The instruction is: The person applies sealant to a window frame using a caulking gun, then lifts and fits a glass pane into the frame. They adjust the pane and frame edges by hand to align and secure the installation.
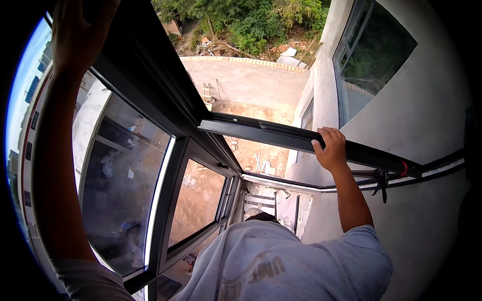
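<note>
My right hand [331, 149] lies over a dark metal window bar [281, 135], its fingers bent across the top edge and the thumb on the near side. The bar slants from the post in the middle down toward the wall on the right. High at the left, my left arm reaches up. My left hand [83, 35] is in shadow against a thick dark window frame [145, 65], thumb and fingers apart. Its fingertips are cut off by the upper edge. A black clamp-like tool [382, 181] hangs under the bar's right end, near a red ring [404, 168].
Glazed panes [125, 185] in dark frames stand at my left. A smaller framed opening [196, 200] is beside them. Through the tall opening ahead, a paved yard [251, 83] lies far below, with trees [251, 25] beyond. A grey wall [427, 100] with a window [374, 60] rises at the right.
</note>
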`<control>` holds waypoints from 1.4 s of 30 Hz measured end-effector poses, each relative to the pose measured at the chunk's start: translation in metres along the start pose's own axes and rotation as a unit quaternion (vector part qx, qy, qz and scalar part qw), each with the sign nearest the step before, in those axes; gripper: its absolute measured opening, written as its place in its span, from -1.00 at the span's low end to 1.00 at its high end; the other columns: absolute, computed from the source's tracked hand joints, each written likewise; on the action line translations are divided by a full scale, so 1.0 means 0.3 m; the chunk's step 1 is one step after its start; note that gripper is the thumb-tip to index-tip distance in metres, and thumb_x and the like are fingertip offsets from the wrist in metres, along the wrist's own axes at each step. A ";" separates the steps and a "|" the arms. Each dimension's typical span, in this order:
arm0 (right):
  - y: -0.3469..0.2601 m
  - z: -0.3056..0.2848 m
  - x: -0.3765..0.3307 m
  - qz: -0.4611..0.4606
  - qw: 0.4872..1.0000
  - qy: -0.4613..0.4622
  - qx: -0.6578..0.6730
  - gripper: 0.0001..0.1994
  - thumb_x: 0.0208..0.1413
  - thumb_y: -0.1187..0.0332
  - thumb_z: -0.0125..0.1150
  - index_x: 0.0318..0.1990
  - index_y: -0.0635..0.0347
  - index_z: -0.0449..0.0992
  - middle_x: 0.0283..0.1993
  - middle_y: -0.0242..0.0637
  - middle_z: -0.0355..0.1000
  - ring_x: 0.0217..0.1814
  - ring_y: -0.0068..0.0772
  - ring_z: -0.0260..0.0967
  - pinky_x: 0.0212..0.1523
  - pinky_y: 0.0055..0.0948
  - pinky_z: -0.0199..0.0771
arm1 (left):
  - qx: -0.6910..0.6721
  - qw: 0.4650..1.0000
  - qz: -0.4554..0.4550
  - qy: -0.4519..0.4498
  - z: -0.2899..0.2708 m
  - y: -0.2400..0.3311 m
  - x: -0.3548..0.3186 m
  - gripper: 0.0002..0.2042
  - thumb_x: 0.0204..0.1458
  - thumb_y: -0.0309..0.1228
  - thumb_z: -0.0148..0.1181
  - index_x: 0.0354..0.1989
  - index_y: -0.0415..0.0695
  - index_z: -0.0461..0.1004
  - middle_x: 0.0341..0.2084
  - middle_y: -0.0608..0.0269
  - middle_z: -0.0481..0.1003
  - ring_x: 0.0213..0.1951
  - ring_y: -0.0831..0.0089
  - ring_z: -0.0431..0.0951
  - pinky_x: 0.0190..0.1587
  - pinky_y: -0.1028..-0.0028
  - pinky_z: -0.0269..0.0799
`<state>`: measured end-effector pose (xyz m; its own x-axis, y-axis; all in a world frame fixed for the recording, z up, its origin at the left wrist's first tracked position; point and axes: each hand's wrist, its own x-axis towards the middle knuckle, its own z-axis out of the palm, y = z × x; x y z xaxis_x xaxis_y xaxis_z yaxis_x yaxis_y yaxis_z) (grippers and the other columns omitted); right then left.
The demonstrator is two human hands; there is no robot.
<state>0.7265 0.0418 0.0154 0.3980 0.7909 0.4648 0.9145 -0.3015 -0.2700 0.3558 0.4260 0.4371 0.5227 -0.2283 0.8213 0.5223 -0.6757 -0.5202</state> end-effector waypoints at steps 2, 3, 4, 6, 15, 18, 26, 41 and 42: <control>0.054 -0.003 0.013 0.040 0.997 -0.057 0.030 -0.59 0.22 0.20 0.49 0.14 0.21 0.69 0.15 -0.04 0.64 0.27 0.10 0.52 0.40 0.07 0.38 | -0.063 0.997 0.041 0.022 -0.067 0.078 -0.055 -0.28 0.35 -0.10 0.37 0.58 -0.09 0.25 0.56 -0.12 0.30 0.58 -0.08 0.29 0.59 -0.15 0.21; 0.073 -0.007 0.019 0.032 0.996 -0.071 0.040 -0.59 0.23 0.19 0.48 0.15 0.23 0.68 0.10 -0.03 0.67 0.22 0.10 0.56 0.36 0.04 0.43 | -0.079 0.996 0.036 0.006 -0.120 0.128 -0.107 -0.26 0.34 -0.15 0.38 0.59 -0.12 0.21 0.57 -0.14 0.28 0.58 -0.08 0.30 0.58 -0.11 0.24; 0.084 -0.008 0.024 0.031 0.995 -0.087 0.045 -0.57 0.23 0.19 0.50 0.15 0.25 0.68 0.11 0.01 0.67 0.21 0.12 0.57 0.34 0.04 0.46 | -0.090 0.995 0.030 -0.013 -0.172 0.186 -0.169 -0.24 0.33 -0.19 0.39 0.61 -0.15 0.17 0.57 -0.16 0.27 0.58 -0.08 0.30 0.58 -0.07 0.28; 0.096 -0.011 0.035 -0.011 0.994 -0.089 0.062 -0.56 0.23 0.20 0.50 0.16 0.29 0.67 0.11 0.04 0.66 0.20 0.16 0.57 0.33 0.06 0.48 | -0.160 0.987 -0.002 0.000 -0.227 0.301 -0.298 -0.28 0.31 -0.18 0.37 0.54 -0.25 0.25 0.51 -0.30 0.32 0.57 -0.18 0.31 0.58 -0.12 0.23; 0.120 -0.016 0.084 -0.098 0.985 -0.137 0.040 -0.65 0.37 0.25 0.36 0.10 0.38 0.59 0.07 0.17 0.63 0.16 0.29 0.55 0.24 0.10 0.54 | -0.161 0.921 -0.285 -0.209 -0.702 0.647 -0.874 -0.33 0.21 -0.37 0.35 0.49 -0.27 0.31 0.48 -0.36 0.37 0.53 -0.23 0.37 0.59 -0.09 0.20; 0.120 -0.027 0.098 -0.097 0.982 -0.160 0.006 -0.64 0.37 0.25 0.36 0.11 0.39 0.59 0.05 0.17 0.62 0.17 0.29 0.55 0.25 0.10 0.54 | -0.145 0.882 -0.370 -0.253 -0.857 0.729 -1.016 -0.29 0.11 -0.48 0.34 0.50 -0.26 0.32 0.48 -0.35 0.36 0.50 -0.24 0.40 0.56 -0.05 0.25; 0.078 -0.039 0.075 -0.128 0.982 -0.141 -0.019 -0.66 0.27 0.32 0.46 0.07 0.34 0.55 0.08 0.09 0.56 0.18 0.27 0.47 0.24 0.09 0.50 | -0.113 0.802 -0.518 -0.274 -1.102 0.921 -1.236 -0.28 0.08 -0.56 0.31 0.51 -0.29 0.30 0.44 -0.33 0.40 0.46 -0.19 0.45 0.52 0.01 0.30; -0.173 -0.272 0.276 -0.188 0.980 -0.017 0.068 -0.80 0.23 0.55 0.39 -0.05 0.28 0.51 0.09 0.04 0.52 0.06 0.28 0.51 0.05 0.08 0.56 | -0.235 0.722 -0.604 -0.241 -1.136 1.053 -1.304 -0.27 0.14 -0.57 0.31 0.55 -0.28 0.27 0.27 -0.15 0.55 0.15 0.13 0.70 0.24 0.16 0.59; -0.222 -0.307 0.298 -0.197 0.976 -0.005 0.092 -0.80 0.23 0.55 0.39 -0.05 0.29 0.51 0.15 0.07 0.55 0.06 0.29 0.54 0.05 0.07 0.59 | -0.247 0.717 -0.608 -0.236 -1.131 1.053 -1.297 -0.27 0.14 -0.57 0.31 0.55 -0.27 0.27 0.26 -0.15 0.56 0.14 0.14 0.70 0.23 0.17 0.59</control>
<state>0.7080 0.0836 0.1525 0.0164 0.8315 0.5553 0.9673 0.1274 -0.2193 0.0887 0.0635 0.0325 0.1145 0.9232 0.3668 0.5445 -0.3671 0.7541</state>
